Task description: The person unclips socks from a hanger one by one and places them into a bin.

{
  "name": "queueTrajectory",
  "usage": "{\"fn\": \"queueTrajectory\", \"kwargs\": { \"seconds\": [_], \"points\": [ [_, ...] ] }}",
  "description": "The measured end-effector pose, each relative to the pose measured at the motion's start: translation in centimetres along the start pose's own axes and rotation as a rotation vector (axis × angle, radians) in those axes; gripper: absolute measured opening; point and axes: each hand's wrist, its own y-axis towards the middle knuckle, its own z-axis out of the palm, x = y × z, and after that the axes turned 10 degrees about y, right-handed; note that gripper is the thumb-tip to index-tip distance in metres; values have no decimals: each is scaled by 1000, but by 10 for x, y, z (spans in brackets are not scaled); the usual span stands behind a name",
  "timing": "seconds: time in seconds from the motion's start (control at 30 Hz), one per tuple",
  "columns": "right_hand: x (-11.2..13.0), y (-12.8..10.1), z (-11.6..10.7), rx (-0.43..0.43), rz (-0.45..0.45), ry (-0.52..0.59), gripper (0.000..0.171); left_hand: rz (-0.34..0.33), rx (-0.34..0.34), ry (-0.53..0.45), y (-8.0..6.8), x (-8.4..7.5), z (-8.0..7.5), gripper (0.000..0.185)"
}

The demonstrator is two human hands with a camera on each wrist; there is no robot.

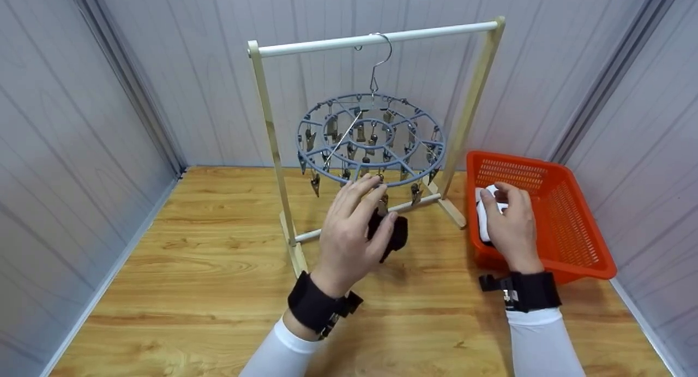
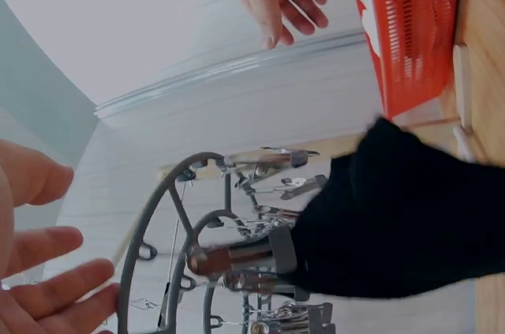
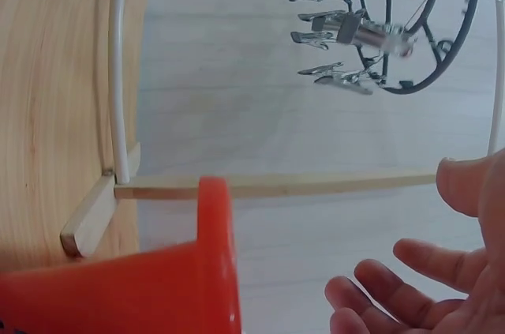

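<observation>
Wooden desk (image 1: 191,268). Drying rack (image 1: 376,39) carries round clip hanger (image 1: 371,142). Orange basket (image 1: 567,213) at right. One black sock (image 1: 395,232) hangs from a front clip; other clips look bare. Left hand (image 1: 351,229) beside it, fingers loose, holding nothing. Right hand (image 1: 510,221) in basket, fingers flat on white sock (image 1: 482,213), not yet lifted.
</observation>
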Motion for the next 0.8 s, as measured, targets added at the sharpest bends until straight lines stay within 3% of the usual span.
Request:
{"fn": "queueTrajectory", "kwargs": {
  "seconds": [0.33, 0.63, 0.8],
  "points": [
    [8, -2, 18, 136, -32, 47, 54, -47, 2, 230, 1, 6, -7, 48],
    [6, -10, 44, 326, -10, 125, 58, -43, 24, 239, 0, 3, -3, 45],
    [5, -18, 62, 427, -15, 191, 52, -46, 56, 236, -1, 1, -2, 44]
  ]
}}
